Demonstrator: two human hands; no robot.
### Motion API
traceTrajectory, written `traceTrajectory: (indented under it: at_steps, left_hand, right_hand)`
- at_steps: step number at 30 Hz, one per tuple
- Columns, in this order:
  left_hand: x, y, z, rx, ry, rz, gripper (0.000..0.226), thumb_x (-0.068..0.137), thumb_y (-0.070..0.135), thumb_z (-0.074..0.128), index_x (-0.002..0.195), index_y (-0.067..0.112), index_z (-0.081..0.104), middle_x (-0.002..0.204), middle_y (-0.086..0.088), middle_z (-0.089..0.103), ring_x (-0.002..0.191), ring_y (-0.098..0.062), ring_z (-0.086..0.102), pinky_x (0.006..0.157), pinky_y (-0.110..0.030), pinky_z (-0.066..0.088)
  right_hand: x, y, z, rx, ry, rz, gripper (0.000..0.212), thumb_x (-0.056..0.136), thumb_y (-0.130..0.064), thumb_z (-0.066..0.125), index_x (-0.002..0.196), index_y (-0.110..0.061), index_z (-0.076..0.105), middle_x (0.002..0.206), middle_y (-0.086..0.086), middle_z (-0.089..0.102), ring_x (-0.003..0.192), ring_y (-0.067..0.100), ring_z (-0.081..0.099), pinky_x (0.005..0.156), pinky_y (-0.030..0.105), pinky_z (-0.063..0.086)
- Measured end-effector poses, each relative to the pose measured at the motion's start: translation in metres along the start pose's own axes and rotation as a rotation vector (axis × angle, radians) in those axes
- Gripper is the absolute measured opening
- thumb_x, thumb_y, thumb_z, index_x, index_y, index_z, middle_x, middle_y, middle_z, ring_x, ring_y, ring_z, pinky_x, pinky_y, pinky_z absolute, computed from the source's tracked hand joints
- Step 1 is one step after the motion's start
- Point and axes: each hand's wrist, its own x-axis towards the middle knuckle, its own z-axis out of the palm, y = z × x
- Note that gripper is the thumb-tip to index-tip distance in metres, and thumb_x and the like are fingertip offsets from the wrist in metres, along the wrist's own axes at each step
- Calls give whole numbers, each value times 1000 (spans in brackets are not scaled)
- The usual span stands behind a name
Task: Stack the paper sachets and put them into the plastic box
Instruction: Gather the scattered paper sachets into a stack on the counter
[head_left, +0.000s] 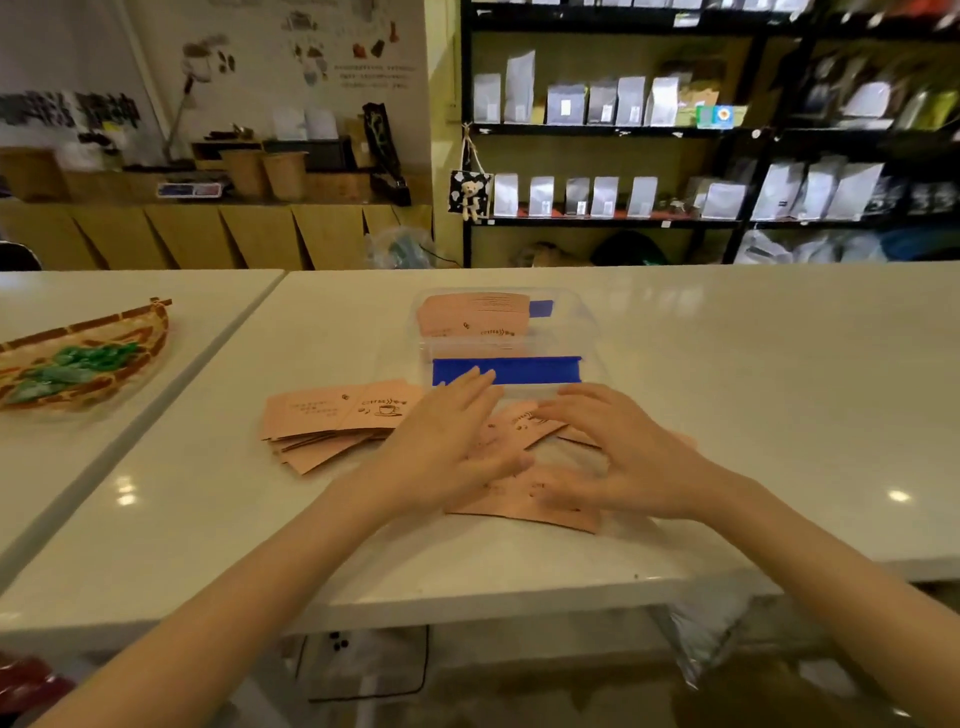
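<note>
- Both hands, left hand (457, 436) and right hand (613, 457), are laid flat, fingers spread, on loose paper sachets (524, 499) on the white surface (727, 364).
- More sachets (332, 415) are fanned just left.
- The plastic box (587, 332), holding a few sachets, is set just beyond.

Coffee shop: shelves (597, 127) of bagged stock (566, 104).

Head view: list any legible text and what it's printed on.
"COFFEE": beside a cup drawing on the sachets left of the hands.
"COFFEE": on the sachets in the plastic box.
Smaller print on sachets: blurred.
Wall poster, shelf bags: too small to read.
</note>
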Motion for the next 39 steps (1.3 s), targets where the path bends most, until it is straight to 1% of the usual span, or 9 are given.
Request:
traceTrajectory:
  at_steps: [4,10,16,20,25,29,32,35,39]
  left_hand:
    - [9,0,10,366,-3,-9,82,77,72,19,135,16,39,155,-3,14,143,-16,-5,112,-39,-12]
    - [8,-1,10,436,-21,-96,78,77,71,25,120,13,55,148,-4,34,143,-19,5,113,-43,-8]
    - [11,0,9,357,4,-106,64,77,66,37,107,15,63,138,0,46,140,-17,17,114,-43,-5]
    - [12,-1,4,298,55,-119,66,73,65,46,114,15,59,135,2,48,137,-15,24,114,-42,-3]
    - [7,-15,-24,129,143,-130,62,70,59,58,118,19,57,135,5,48,132,-12,31,114,-41,8]
    - [-7,-40,-52,-167,195,-163,62,64,47,71,118,19,58,136,8,47,132,-8,30,106,-28,23]
    - [-17,-61,-67,-162,240,-217,64,61,47,74,117,21,58,136,10,47,133,-8,29,108,-31,21]
    - [-27,-80,-74,-153,273,-304,68,60,44,75,120,21,55,139,8,45,135,-11,28,111,-37,19]
    - [-41,-97,-73,-178,260,-372,71,60,45,75,123,20,53,140,8,42,134,-13,28,111,-38,21]
  right_hand:
    - [-18,5,11,-92,-47,27,82,63,-75,50,131,-32,41,148,-13,29,138,6,13,110,25,6]
    - [-25,3,16,-73,-15,67,67,69,-70,51,126,-34,49,148,-16,30,138,4,10,110,27,8]
    - [-22,6,18,-28,-13,83,64,67,-68,53,122,-33,53,144,-15,36,137,5,15,113,32,14]
    - [-17,7,15,-9,0,58,64,64,-65,59,117,-30,57,141,-13,40,135,6,19,113,31,18]
    - [-14,5,-12,95,41,34,57,60,-54,64,113,-33,57,130,-21,39,121,-6,17,105,20,19]
    - [1,-1,-28,187,32,9,53,55,-47,70,107,-36,60,120,-32,35,115,-11,21,94,7,22]
    - [19,-7,-30,219,36,-52,52,55,-46,72,104,-41,59,116,-43,30,111,-25,18,88,2,20]
    - [38,-15,-31,277,59,-87,50,56,-46,72,104,-45,57,115,-43,33,108,-29,20,87,5,24]
    - [68,-35,-19,386,206,-106,45,64,-35,77,105,-36,58,110,-39,37,106,-19,31,85,3,28]
